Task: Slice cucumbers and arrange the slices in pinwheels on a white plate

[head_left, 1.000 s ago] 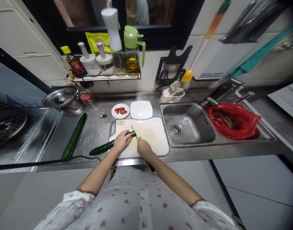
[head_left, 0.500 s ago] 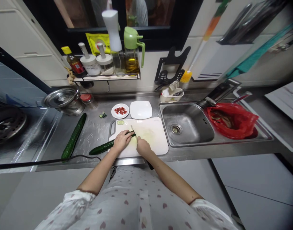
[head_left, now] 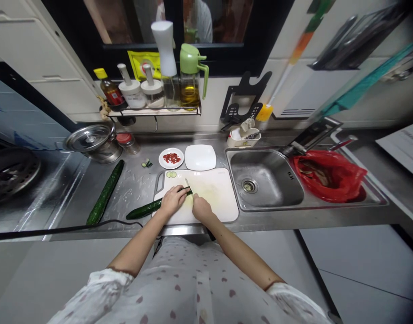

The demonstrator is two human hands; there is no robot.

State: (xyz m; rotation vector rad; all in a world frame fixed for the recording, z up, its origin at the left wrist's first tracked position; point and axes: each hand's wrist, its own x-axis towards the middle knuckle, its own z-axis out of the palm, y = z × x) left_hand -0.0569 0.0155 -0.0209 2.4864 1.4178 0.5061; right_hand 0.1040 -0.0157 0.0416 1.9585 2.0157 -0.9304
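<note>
On the white cutting board [head_left: 220,189] lies a dark green cucumber [head_left: 145,210], its uncut end reaching past the board's left edge. My left hand [head_left: 172,200] is closed over the cucumber and presses it down close to the cut end. In my right hand [head_left: 202,209] is the handle of a kitchen knife [head_left: 188,184], its blade upright beside that cut end. Two or so pale cucumber slices [head_left: 171,174] rest at the board's upper left corner. A second whole cucumber [head_left: 105,192] lies on the steel counter to the left.
Behind the board stand a plate of chopped red pieces [head_left: 171,158] and a white square plate [head_left: 200,157]. To the right are the sink [head_left: 265,180] and a red plastic bag [head_left: 331,180]. A lidded pot [head_left: 92,141] and a jar [head_left: 127,143] stand back left. A black cable [head_left: 68,228] crosses the front left.
The view has shifted slightly, so the background sits a little lower and to the right. Both hands keep their hold on the cucumber and the knife.
</note>
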